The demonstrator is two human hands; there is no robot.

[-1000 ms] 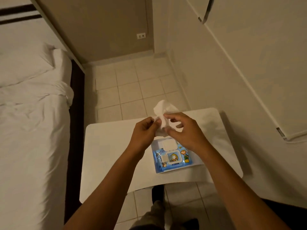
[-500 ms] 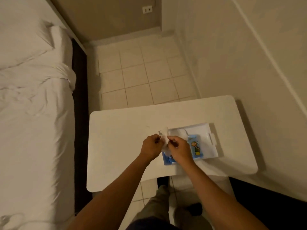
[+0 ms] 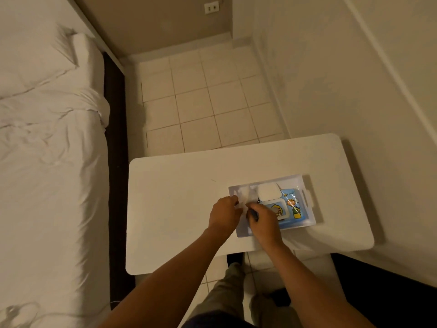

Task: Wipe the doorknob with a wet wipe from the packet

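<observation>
Both hands, the left (image 3: 225,213) and the right (image 3: 262,221), have dropped from chest height to the bench (image 3: 179,209), pinching the wipe (image 3: 243,197) over the tray's (image 3: 307,185) left end beside the open packet (image 3: 287,209), so the wipe looks freed for the unseen doorknob.

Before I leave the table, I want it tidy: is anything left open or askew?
The wipes packet in the tray has its flip lid standing open. Nothing is spilled; both hands pinch the wipe.
</observation>
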